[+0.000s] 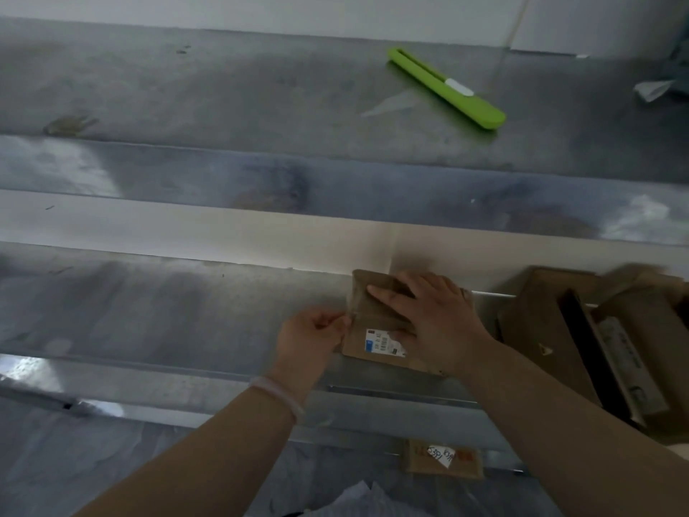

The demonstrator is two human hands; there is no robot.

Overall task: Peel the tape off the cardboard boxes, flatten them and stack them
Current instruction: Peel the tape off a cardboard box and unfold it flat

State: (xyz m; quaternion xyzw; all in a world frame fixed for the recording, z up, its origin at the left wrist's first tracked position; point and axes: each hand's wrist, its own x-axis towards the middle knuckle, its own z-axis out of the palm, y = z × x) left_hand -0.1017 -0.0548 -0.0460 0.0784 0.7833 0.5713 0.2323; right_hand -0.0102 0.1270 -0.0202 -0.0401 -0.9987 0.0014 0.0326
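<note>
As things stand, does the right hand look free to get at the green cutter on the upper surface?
Probably yes: the green cutter lies uncovered in the open, with nothing standing before it. But the right hand presses flat on the small box and must lift off first.

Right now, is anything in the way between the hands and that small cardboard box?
Nothing visible. The right hand presses on the box; the left hand pinches at its left edge.
</note>
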